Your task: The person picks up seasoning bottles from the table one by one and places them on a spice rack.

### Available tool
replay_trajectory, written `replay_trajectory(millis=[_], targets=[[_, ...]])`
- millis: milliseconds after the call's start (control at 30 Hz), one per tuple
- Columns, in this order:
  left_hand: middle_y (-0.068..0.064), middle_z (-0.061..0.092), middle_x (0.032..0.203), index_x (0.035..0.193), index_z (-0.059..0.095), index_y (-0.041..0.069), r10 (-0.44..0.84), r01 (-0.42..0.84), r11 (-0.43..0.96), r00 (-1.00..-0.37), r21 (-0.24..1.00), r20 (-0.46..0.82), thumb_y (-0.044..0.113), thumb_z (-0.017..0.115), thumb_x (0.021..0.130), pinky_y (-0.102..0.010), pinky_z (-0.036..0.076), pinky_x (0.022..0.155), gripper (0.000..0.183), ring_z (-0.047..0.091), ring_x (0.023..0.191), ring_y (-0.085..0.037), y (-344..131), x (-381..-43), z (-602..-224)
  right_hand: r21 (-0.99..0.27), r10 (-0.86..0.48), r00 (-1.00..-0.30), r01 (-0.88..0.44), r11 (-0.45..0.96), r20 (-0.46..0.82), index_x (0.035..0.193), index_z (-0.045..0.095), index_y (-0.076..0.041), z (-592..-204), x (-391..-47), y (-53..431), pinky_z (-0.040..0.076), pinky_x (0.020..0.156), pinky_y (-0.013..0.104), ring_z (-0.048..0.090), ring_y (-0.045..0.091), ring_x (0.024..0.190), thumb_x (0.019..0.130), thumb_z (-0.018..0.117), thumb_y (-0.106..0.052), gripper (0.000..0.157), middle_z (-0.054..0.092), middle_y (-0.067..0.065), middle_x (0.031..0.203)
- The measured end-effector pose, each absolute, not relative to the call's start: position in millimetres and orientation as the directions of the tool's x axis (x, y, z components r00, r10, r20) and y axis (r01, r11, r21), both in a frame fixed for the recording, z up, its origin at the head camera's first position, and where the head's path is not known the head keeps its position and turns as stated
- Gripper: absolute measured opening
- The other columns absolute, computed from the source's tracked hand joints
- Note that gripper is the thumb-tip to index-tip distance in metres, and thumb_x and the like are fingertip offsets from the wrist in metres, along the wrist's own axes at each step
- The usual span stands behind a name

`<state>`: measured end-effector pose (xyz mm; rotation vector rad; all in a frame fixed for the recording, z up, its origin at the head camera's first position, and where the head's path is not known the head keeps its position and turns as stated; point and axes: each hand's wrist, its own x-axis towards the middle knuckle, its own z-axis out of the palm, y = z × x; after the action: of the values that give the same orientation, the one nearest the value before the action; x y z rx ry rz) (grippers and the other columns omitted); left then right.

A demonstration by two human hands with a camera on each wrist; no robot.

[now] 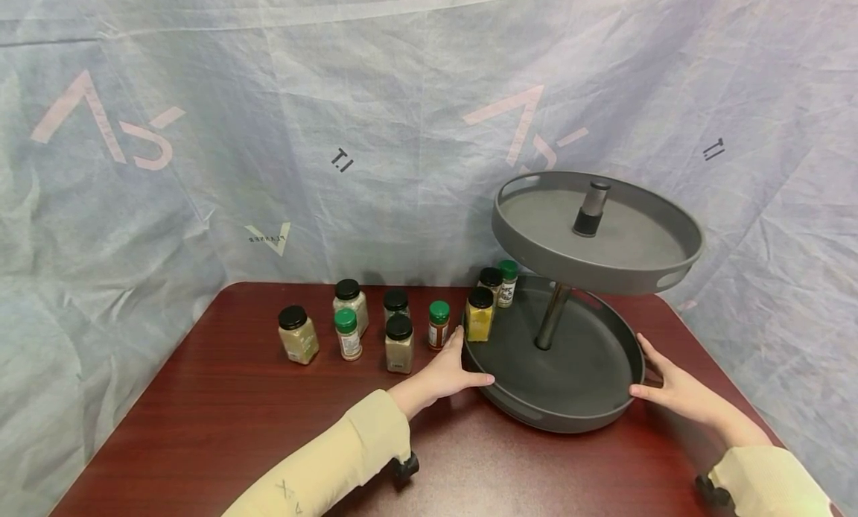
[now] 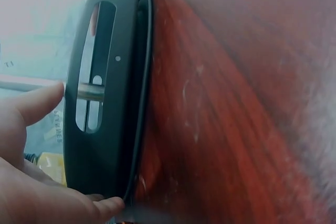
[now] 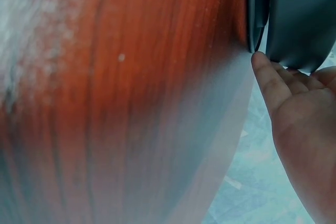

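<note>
A dark grey two-tier round tray (image 1: 570, 387) stands on the table, its tiers joined by a metal post (image 1: 553, 317). My left hand (image 1: 442, 372) touches the lower tier's left side with the thumb at the rim and the fingers spread along the outer wall. At the right side, my right hand (image 1: 680, 389) touches the same tier, fingers fairly straight. Three spice jars stand at the lower tier's left edge: a yellow jar (image 1: 479, 319) with a black lid, a black-lidded jar (image 1: 491, 278) partly hidden behind it, and a green-lidded jar (image 1: 507, 290).
Several more spice jars stand left of the tray, among them a red-brown jar (image 1: 439, 331) with a green lid close to my left hand and a tan jar (image 1: 298, 340) farthest left. A grey cloth (image 1: 375, 167) hangs behind the reddish-brown table (image 1: 221, 398).
</note>
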<state>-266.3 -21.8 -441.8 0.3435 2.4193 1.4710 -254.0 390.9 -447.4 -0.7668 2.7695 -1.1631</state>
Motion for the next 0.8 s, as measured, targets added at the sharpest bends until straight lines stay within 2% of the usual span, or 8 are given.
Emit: replay_trajectory(millis=[233, 800], targets=[[-0.012, 0.005, 0.159, 0.152, 0.002, 0.006, 0.363, 0.051, 0.451, -0.922, 0.891, -0.131, 0.032, 0.077, 0.080, -0.048, 0.017, 0.114, 0.107, 0.006, 0.145, -0.026, -26, -274, -440, -0.667, -0.453, -0.882, -0.416, 0.618, 0.131, 0.150, -0.004, 0.000, -445, -254, 392, 0.036, 0.084, 0.003, 0.021, -0.030, 0.113, 0.087, 0.067, -0.008, 0.095, 0.011, 0.040, 0.146], [-0.010, 0.006, 0.159, 0.153, 0.001, 0.009, 0.369, 0.042, 0.455, -0.918, 0.890, -0.146, 0.029, 0.075, 0.081, -0.047, 0.018, 0.114, 0.104, 0.007, 0.145, -0.025, -28, -282, -438, -0.664, -0.454, -0.879, -0.427, 0.614, 0.146, 0.148, -0.001, 0.006, -449, -256, 392, 0.035, 0.083, 0.002, 0.022, -0.030, 0.113, 0.087, 0.067, -0.008, 0.093, 0.012, 0.041, 0.145]])
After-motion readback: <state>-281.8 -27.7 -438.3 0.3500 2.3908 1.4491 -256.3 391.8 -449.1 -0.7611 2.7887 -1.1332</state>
